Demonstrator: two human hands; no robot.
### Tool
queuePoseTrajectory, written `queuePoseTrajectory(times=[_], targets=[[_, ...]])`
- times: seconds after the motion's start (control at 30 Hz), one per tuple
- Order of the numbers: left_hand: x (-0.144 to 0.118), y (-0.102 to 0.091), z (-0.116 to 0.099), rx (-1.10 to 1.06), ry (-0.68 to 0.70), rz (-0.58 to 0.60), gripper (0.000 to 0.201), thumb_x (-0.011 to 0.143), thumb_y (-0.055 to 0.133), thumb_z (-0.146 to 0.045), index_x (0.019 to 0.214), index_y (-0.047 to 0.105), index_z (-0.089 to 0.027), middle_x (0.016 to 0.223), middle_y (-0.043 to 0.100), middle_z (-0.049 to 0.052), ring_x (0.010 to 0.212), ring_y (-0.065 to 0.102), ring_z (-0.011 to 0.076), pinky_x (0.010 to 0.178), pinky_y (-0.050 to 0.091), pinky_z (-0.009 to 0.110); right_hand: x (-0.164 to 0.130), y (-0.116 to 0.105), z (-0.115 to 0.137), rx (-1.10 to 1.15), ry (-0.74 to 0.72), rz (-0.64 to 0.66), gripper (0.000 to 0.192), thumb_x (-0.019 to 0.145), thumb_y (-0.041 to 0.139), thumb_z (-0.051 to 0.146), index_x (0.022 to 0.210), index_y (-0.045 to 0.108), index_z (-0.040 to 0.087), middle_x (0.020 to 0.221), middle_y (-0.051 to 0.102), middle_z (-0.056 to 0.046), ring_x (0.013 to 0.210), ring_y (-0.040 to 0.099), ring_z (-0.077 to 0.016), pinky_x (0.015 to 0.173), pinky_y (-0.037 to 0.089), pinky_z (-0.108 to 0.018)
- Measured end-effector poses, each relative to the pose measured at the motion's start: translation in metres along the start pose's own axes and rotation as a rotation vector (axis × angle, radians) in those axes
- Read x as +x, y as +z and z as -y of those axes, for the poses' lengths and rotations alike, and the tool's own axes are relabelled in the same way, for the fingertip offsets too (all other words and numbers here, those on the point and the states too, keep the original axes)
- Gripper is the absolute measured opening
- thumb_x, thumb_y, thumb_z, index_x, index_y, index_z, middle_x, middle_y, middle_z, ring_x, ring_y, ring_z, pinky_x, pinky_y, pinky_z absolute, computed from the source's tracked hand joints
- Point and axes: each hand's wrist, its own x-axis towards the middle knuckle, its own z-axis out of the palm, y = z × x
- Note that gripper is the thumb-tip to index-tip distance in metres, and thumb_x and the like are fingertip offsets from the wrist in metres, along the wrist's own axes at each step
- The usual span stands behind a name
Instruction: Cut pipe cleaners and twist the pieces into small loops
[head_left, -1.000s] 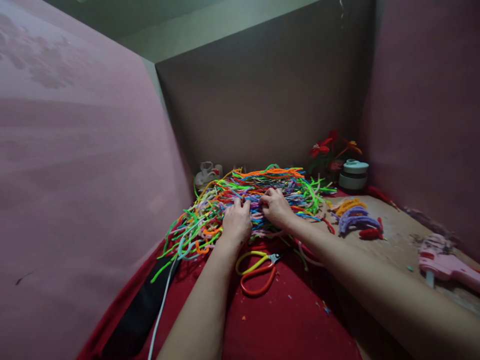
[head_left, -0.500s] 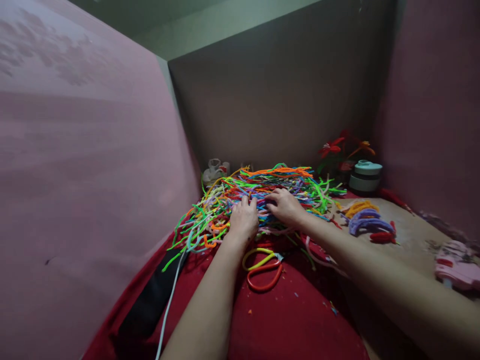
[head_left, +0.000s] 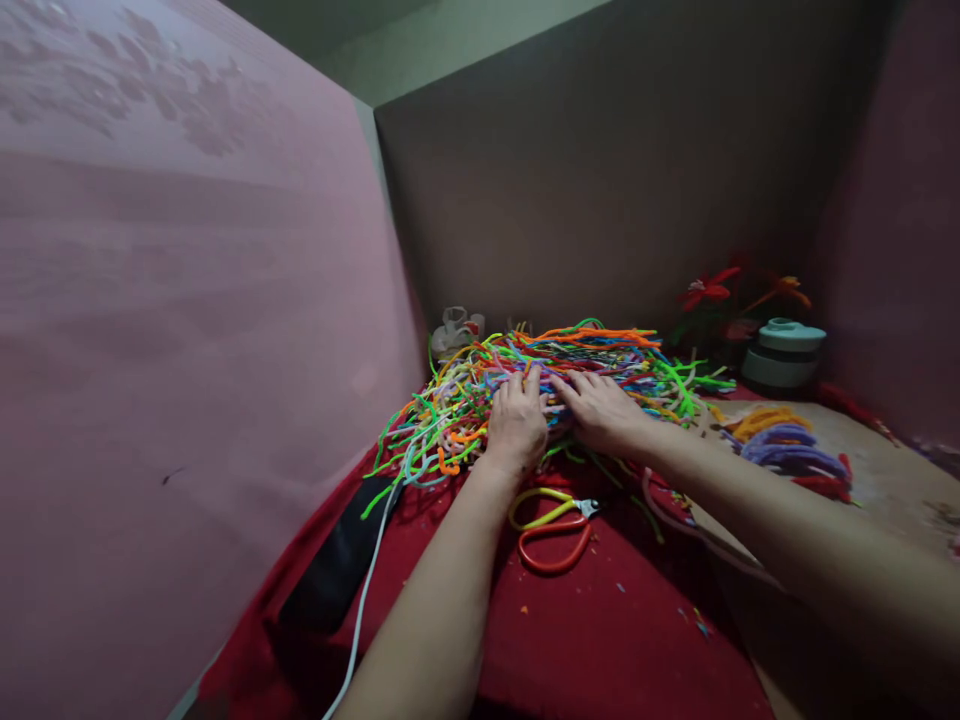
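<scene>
A big tangled heap of many-coloured pipe cleaners [head_left: 600,345] lies on the red cloth [head_left: 600,650]. On the near side of the heap rests my left hand [head_left: 516,420], palm down, its fingers stretched out over the stems. Close to its right, my right hand [head_left: 606,408] lies flat on the same heap with fingers spread. Neither hand visibly grips a stem; what is beneath the palms is hidden. Just in front of the hands lie scissors-like cutters [head_left: 555,530] with one yellow and one red handle loop.
Bent purple pipe cleaners [head_left: 795,450] and orange ones [head_left: 761,422] lie on a brown board [head_left: 892,470] at right. Behind them stand a pale green lidded container [head_left: 784,355] and red flowers [head_left: 709,288]. A black flat object [head_left: 337,560] and white cable [head_left: 364,600] are left.
The view has swung a little to the left, so everything sits farther right. My right hand has flattened, its fingers now more extended over the heap. My left hand stays on the pipe cleaners.
</scene>
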Motion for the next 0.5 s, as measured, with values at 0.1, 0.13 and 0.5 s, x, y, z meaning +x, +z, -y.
queuePoseTrajectory(times=[0.1, 0.13, 0.5], targets=[[0.006, -0.012, 0.01, -0.11, -0.031, -0.152, 0.04, 0.093, 0.031, -0.029, 0.129, 0.043, -0.014, 0.122, 0.054, 0.011, 0.113, 0.048, 0.02, 0.099, 0.035, 0.033, 0.009, -0.005, -0.007, 0.047, 0.035, 0.018, 0.061, 0.082, 0.046, 0.026, 0.139, 0.034, 0.01, 0.126, 0.051, -0.019, 0.109, 0.049, -0.0315, 0.09, 0.036, -0.04], [0.009, -0.017, 0.019, -0.111, -0.076, -0.19, 0.039, 0.094, 0.029, -0.028, 0.127, 0.045, -0.014, 0.122, 0.055, 0.011, 0.114, 0.047, 0.0193, 0.1, 0.035, 0.032, 0.011, -0.007, -0.01, 0.067, 0.046, 0.024, 0.059, 0.083, 0.046, 0.029, 0.138, 0.035, 0.011, 0.125, 0.053, -0.018, 0.108, 0.05, -0.0305, 0.089, 0.036, -0.038], [0.002, -0.008, 0.118, 0.156, -0.517, 0.341, 0.027, 0.088, 0.049, -0.031, 0.109, 0.058, -0.016, 0.112, 0.058, 0.011, 0.103, 0.056, 0.0233, 0.087, 0.047, 0.043, 0.012, -0.005, -0.005, 0.084, 0.097, 0.032, 0.059, 0.083, 0.048, 0.03, 0.137, 0.038, 0.011, 0.122, 0.056, -0.017, 0.107, 0.051, -0.0303, 0.088, 0.038, -0.037]])
